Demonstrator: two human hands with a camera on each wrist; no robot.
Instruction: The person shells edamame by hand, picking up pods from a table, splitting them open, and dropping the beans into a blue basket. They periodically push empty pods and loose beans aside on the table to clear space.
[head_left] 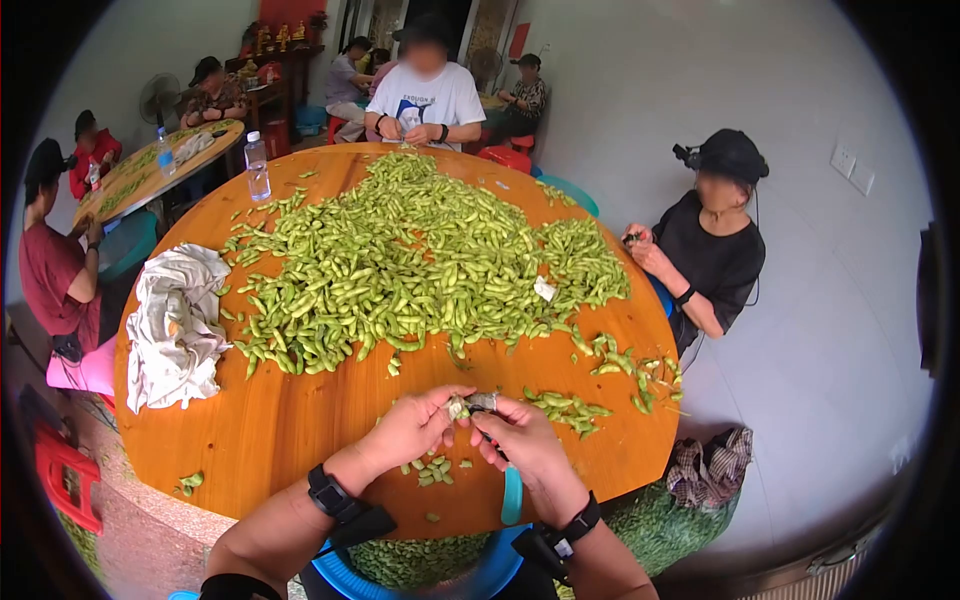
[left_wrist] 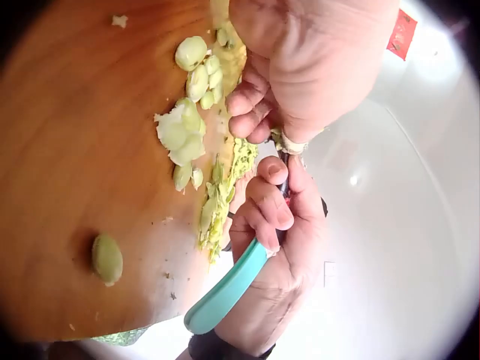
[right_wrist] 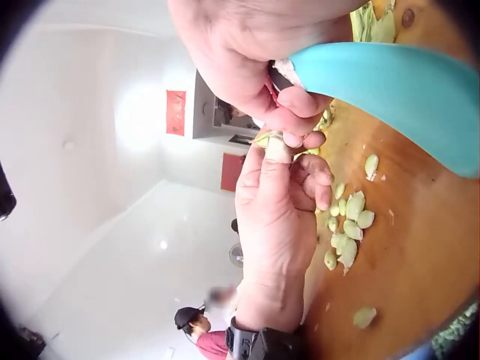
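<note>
The left hand [head_left: 410, 430] pinches a green pod [head_left: 457, 408] between thumb and fingertips, above the near part of the bench [head_left: 250, 430]; a light, steady pinch probably serves best, with the thumb kept off the tip of the tool. To its right, the right hand [head_left: 525, 440] has its fingers curled round the tool with the turquoise handle [head_left: 512, 497]. Short, controlled movements look safer than force, since the fingertips of both hands nearly meet and the tool could slip.

On the wooden bench, a crumpled white cloth [head_left: 175, 325] lies at the left, then a bottle [head_left: 258, 168] stands upright towards the far edge, beside a broad heap of pods [head_left: 400, 260]. Loose beans [head_left: 435, 470] lie below the hands, a smaller pod cluster [head_left: 568, 412] to their right.

In the room, a red stool [head_left: 65, 475] is at the left, a person in a white T-shirt [head_left: 425, 95] sits opposite, and one in black [head_left: 710, 235] is at the right, near the pale wall [head_left: 820, 300].
</note>
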